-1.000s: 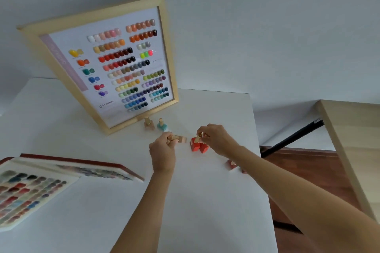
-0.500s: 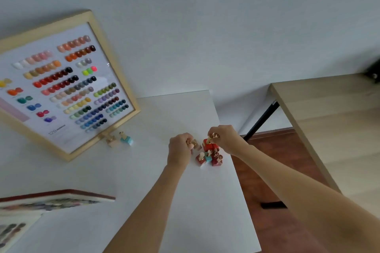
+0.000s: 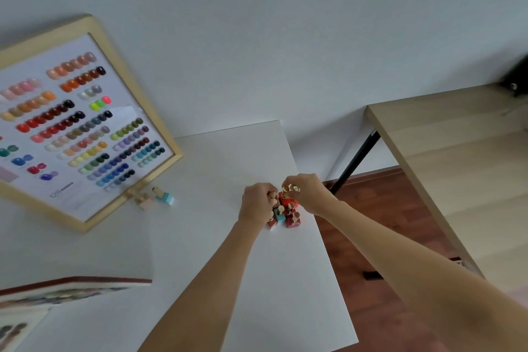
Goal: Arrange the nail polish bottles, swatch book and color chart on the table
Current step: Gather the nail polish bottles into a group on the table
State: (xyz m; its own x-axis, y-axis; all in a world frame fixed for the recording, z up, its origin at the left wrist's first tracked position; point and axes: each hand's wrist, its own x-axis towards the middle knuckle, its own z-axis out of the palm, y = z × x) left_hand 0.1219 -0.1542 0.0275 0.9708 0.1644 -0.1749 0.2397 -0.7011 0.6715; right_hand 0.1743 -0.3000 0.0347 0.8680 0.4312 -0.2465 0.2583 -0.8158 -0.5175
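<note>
A cluster of small nail polish bottles (image 3: pixel 287 214), red, dark red and teal with gold caps, stands near the right edge of the white table (image 3: pixel 234 280). My left hand (image 3: pixel 257 203) is closed on a beige bottle at the cluster's left side. My right hand (image 3: pixel 307 190) pinches the gold caps of red bottles at its top. Two more bottles, a beige one (image 3: pixel 145 201) and a teal one (image 3: pixel 164 196), stand by the framed color chart (image 3: pixel 83 128), which leans against the wall. The open swatch book (image 3: pixel 57 294) lies at the lower left.
A wooden table (image 3: pixel 457 157) with a black leg stands to the right across a gap of brown floor (image 3: pixel 380 237). A dark object (image 3: pixel 517 80) sits at its far corner. The white table's right edge runs just beside the bottle cluster.
The camera has swung right, shifting the chart and book leftward. Both hands have carried their bottles to the cluster at the table's right edge and now rest among it.
</note>
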